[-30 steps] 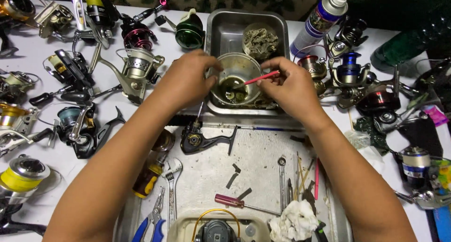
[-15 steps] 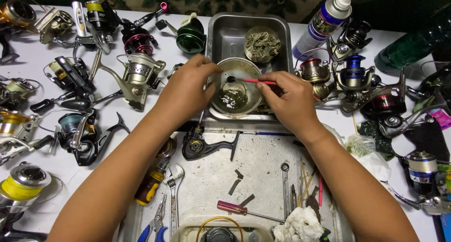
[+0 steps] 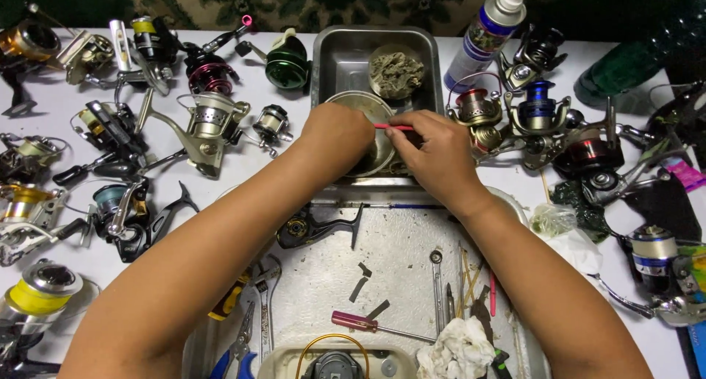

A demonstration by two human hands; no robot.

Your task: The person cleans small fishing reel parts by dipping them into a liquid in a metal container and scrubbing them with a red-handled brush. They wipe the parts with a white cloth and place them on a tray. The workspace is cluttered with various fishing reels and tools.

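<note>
While I'm working over the steel tray [image 3: 332, 63] w/ reels crowding both sides, the round metal bowl [image 3: 368, 111] is sitting in it right under both hands. L hand [image 3: 334, 140] is curled on the bowl's near rim; R hand [image 3: 434, 155] is pinching the thin red brush [image 3: 391, 127], lying left-right, tip toward L. Little room at the tray walls.

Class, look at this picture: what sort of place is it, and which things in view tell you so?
Probably a fishing-reel repair bench. Spinning reels crowd the white table, hand tools such as a screwdriver lie on a work tray, and both hands work over a metal bowl.
</note>
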